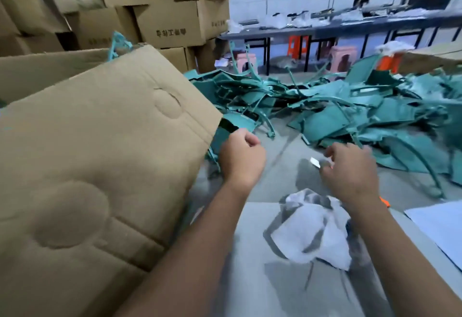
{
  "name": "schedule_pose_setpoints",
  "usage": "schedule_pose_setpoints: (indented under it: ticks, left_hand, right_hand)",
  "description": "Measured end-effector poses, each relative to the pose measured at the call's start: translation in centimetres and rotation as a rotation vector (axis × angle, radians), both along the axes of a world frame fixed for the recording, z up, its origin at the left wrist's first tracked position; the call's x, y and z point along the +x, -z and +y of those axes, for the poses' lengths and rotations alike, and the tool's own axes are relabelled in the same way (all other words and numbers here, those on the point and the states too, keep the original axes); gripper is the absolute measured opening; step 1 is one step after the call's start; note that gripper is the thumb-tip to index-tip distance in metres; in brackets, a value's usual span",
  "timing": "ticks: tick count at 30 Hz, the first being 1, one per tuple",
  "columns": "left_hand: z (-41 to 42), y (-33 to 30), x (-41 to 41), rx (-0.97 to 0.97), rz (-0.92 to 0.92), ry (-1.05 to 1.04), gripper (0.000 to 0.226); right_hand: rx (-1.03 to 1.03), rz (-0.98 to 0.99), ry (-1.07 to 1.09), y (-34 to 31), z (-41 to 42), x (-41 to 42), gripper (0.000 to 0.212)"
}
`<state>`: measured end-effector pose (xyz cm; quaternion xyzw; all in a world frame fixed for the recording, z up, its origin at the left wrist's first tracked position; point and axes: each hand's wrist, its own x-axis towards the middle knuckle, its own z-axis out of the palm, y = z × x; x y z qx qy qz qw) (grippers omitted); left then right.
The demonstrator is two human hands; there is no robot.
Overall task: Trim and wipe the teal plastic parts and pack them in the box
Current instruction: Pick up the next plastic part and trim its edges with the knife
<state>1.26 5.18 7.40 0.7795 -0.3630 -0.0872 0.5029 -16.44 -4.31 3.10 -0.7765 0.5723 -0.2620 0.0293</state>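
Observation:
A heap of teal plastic parts (337, 106) lies across the far side of the grey table. My left hand (241, 156) is curled beside the cardboard box flap (100, 154), its fingertips at a teal part (225, 131) that pokes out from under the flap; whether it grips that part is unclear. My right hand (350, 174) pinches a small silver blade (315, 162). A crumpled white cloth (312, 229) lies on the table under my right forearm.
Stacked cardboard cartons (162, 8) stand at the back left. A long dark bench (325, 28) with stools under it runs along the far wall. A white sheet (440, 226) lies at the right table edge. A thin teal runner (425, 164) curves from the pile.

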Motion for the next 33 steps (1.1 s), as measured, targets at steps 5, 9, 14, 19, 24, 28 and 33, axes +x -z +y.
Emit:
schedule_pose_setpoints:
  ticks: [5,9,14,19,24,28,33]
  left_hand:
    - [-4.0,5.4,-1.1,0.102,0.178,-0.135,0.016]
    - [-7.2,6.0,0.5,-0.030,0.287,-0.428,0.020]
    - [-11.7,4.4,4.5,-0.243,0.618,-0.400,0.044]
    - [-13.1,4.4,6.9,-0.141,0.648,-0.318,0.028]
    - [-11.0,4.6,3.8,-0.240,0.574,-0.349,0.017]
    - [-8.6,4.6,1.4,-0.340,0.619,-0.301,0.023]
    - [-6.9,3.3,0.8,-0.378,0.604,0.067,0.026]
  right_hand:
    - [0.244,0.121,0.147,4.0,-1.7,-2.2,0.038]
    - [-0.050,-0.097,0.000,4.6,-1.7,-0.8,0.030]
    - [-0.336,-0.367,-0.146,5.0,-0.6,0.7,0.030]
    - [-0.313,-0.446,-0.176,5.3,-0.6,0.7,0.028]
    - [-0.302,-0.568,-0.155,5.3,-0.5,0.8,0.029]
    - [-0.286,-0.588,-0.123,5.4,-0.5,0.6,0.034]
    - [-0.305,-0.616,-0.081,5.7,-0.9,0.8,0.019]
